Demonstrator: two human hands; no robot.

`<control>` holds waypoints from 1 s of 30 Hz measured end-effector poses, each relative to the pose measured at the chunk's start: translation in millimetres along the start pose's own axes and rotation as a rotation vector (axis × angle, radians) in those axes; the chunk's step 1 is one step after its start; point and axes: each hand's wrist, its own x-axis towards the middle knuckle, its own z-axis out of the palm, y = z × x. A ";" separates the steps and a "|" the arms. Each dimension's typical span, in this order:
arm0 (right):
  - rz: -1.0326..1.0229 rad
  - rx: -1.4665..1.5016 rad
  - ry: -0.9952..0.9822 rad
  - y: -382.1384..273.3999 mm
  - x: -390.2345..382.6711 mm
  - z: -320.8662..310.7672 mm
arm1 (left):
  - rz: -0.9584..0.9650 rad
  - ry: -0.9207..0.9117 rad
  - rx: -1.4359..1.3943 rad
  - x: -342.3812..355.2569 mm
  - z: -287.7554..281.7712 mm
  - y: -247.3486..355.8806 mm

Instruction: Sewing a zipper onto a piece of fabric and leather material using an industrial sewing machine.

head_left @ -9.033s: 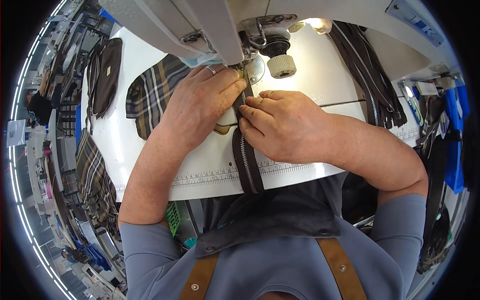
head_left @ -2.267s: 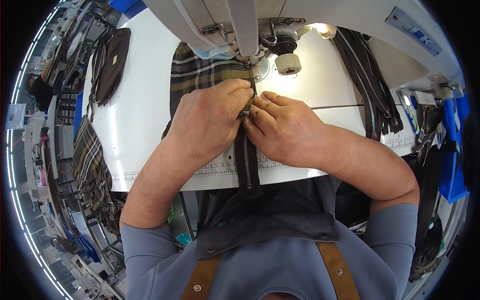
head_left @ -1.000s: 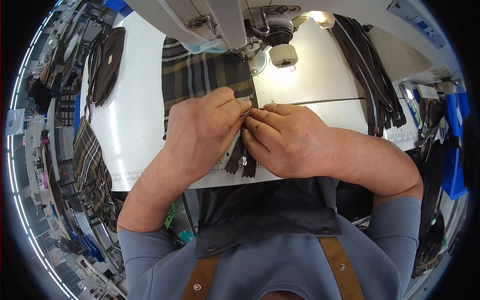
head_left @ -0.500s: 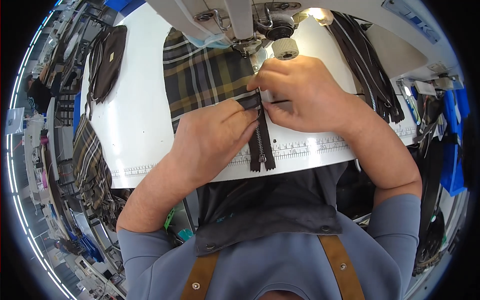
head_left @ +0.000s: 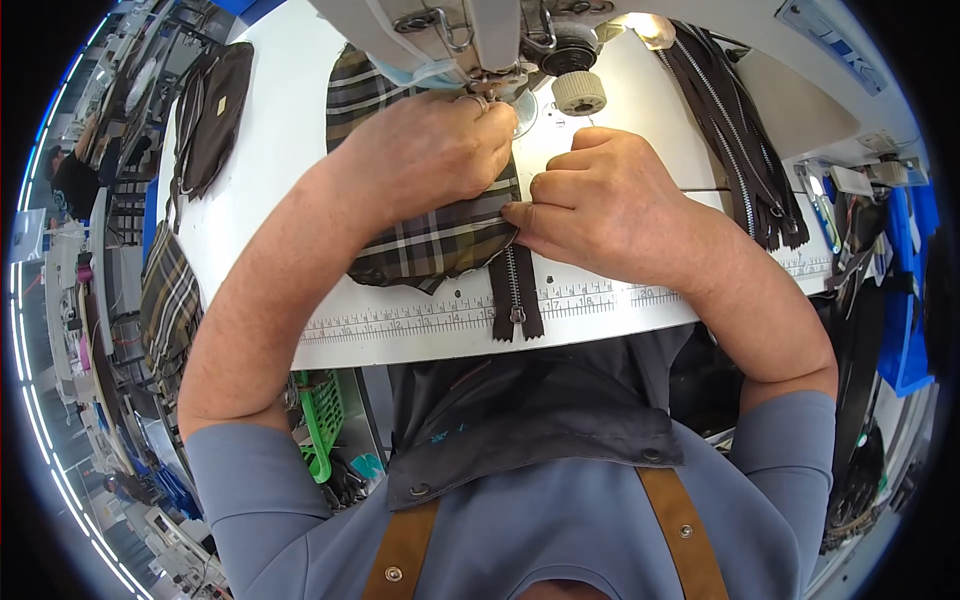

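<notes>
A plaid fabric piece (head_left: 430,245) in brown, olive and white lies on the white sewing table, its right edge along a dark zipper (head_left: 516,290) with metal teeth. The zipper's lower end and pull stick out below the fabric. My left hand (head_left: 430,145) reaches over the fabric to just below the sewing machine's (head_left: 495,40) presser foot. Its fingers are curled together, and what lies between the fingertips is hidden. At the fabric's right edge, my right hand (head_left: 610,205) pinches the plaid piece by the zipper, thumb and bent fingers closed.
Several dark zippers (head_left: 735,135) lie on the table at right. A brown pouch-like piece (head_left: 215,115) rests at far left, above hanging plaid pieces (head_left: 170,300). A printed ruler (head_left: 620,300) runs along the near edge. Under the table is a green basket (head_left: 322,420).
My left hand has moved up from the zipper to the presser foot. The plaid fabric's lower part now lies spread out toward me. My right hand has shifted slightly down.
</notes>
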 end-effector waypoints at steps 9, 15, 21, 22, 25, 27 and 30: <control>-0.020 -0.022 0.008 3.5 -1.8 -2.4 | 0.099 0.033 -0.061 -10.0 8.3 -15.8; -0.028 -0.033 0.013 3.4 -2.3 -1.0 | -0.124 0.324 -0.197 -20.7 0.7 -4.1; -0.028 -0.032 -0.007 3.4 -1.2 -3.1 | -0.379 0.479 -0.374 -41.9 -38.9 20.7; -0.026 -0.026 -0.005 3.5 -1.0 -3.4 | -0.379 0.475 -0.358 -42.5 -40.8 21.1; -0.026 -0.014 -0.008 3.2 -0.4 -3.0 | -0.231 0.369 -0.258 -37.7 -38.5 17.0; -0.034 0.009 0.024 3.2 0.3 -1.8 | -0.217 0.250 -0.200 -27.7 -27.4 13.6; -0.025 0.022 0.013 3.5 0.5 -1.8 | -0.148 0.084 -0.067 -12.8 -9.6 6.6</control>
